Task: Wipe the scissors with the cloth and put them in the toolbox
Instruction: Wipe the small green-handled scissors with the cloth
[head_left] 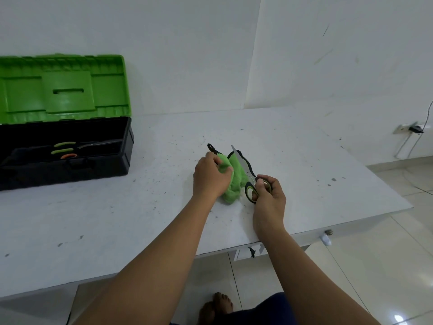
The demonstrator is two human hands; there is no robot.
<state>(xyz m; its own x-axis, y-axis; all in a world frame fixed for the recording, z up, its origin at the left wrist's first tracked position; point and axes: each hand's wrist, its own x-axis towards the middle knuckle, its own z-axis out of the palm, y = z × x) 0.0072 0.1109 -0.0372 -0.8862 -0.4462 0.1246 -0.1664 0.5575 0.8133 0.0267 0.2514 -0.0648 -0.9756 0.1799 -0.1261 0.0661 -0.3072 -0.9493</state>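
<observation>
A green fuzzy cloth (235, 177) with black trim lies bunched on the white table (117, 219). My left hand (209, 175) grips its left part. My right hand (269, 198) holds the black-and-green handles of a pair of scissors (243, 166). The steel blades point up and away, lying against the cloth's right side. At the far left stands the black toolbox (70, 148) with its green lid (63, 90) raised against the wall. Inside it lie other tools with green and orange handles (64, 150).
The table's right edge (365, 221) drops to a tiled floor. A cable and a wall socket (413, 129) are at the far right. The wall runs close behind the table. My bare feet (216, 306) show below the front edge.
</observation>
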